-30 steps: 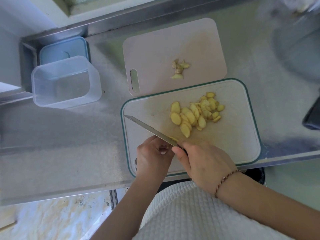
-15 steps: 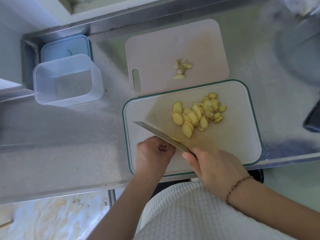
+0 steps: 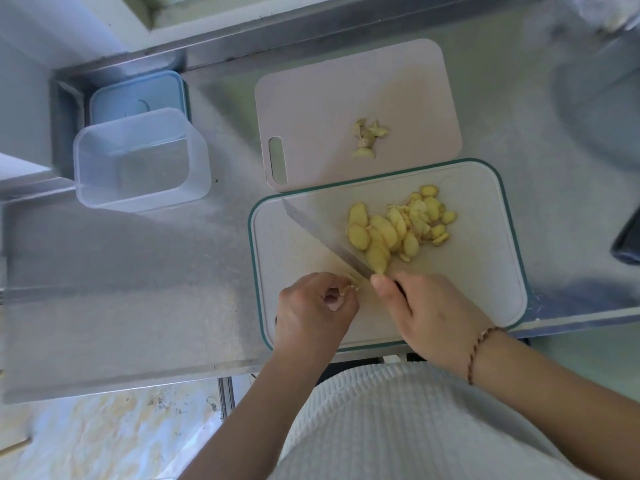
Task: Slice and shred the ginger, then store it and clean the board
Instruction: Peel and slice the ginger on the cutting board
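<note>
A pile of yellow ginger slices point(image 3: 398, 226) lies on the white, green-rimmed cutting board point(image 3: 478, 271). My right hand point(image 3: 426, 313) grips the knife point(image 3: 322, 237) by its handle; the blade runs up and left across the board, its heel against the nearest slices. My left hand point(image 3: 311, 306), fingers curled, pinches a small ginger piece point(image 3: 351, 284) on the board just left of the blade. A clear plastic container point(image 3: 138, 161) stands open at the left on the steel counter.
A pink cutting board point(image 3: 311, 98) with ginger scraps point(image 3: 367, 136) lies behind the white board. A blue lid point(image 3: 135, 98) sits behind the container. A dark object point(image 3: 627, 240) is at the right edge. The counter's front edge runs just under my hands.
The knife has swung so its tip points further up the board, and my right hand shifted left toward the slices. My left hand stays on the small ginger piece.
</note>
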Demonstrator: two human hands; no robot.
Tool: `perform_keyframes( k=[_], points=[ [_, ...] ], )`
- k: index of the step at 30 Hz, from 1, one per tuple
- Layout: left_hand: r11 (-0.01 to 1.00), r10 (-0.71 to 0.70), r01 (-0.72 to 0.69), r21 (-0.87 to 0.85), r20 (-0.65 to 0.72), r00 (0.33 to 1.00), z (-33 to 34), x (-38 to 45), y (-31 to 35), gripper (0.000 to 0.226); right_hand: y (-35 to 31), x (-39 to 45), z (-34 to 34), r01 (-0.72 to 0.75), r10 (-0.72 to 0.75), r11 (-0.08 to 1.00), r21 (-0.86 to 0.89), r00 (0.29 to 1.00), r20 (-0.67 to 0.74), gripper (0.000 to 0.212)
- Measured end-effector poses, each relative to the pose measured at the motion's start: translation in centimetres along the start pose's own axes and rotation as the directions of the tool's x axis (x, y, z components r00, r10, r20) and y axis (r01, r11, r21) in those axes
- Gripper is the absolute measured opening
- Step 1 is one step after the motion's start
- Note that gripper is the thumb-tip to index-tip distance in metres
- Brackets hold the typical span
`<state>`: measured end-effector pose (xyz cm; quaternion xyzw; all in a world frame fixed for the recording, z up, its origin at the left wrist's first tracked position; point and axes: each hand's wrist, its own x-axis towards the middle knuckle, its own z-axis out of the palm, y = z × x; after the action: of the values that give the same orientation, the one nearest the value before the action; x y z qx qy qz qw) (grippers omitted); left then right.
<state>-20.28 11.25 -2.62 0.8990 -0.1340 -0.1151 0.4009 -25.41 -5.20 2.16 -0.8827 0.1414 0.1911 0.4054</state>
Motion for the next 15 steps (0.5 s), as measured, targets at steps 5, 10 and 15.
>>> perform_keyframes(
  k=[5,10,15],
  points=[
    [0.998,-0.037,0.037,0.048,-0.006,0.999,0.3,0.1,0.1,0.014,-0.7,-2.4,0.3,-0.007,0.008,0.997,-0.081,1.0,0.022,0.056],
    [0.999,0.004,-0.003,0.033,-0.035,0.999,0.6,0.1,0.0,0.018,-0.4,-2.8,0.4,-0.014,0.019,0.989,-0.145,0.999,0.028,0.07],
    [1.0,0.0,0.0,0.01,-0.044,0.999,0.7,-0.1,-0.1,0.018,-0.5,-2.9,0.3,-0.022,0.031,0.985,-0.17,0.998,0.051,0.074]
  ],
)
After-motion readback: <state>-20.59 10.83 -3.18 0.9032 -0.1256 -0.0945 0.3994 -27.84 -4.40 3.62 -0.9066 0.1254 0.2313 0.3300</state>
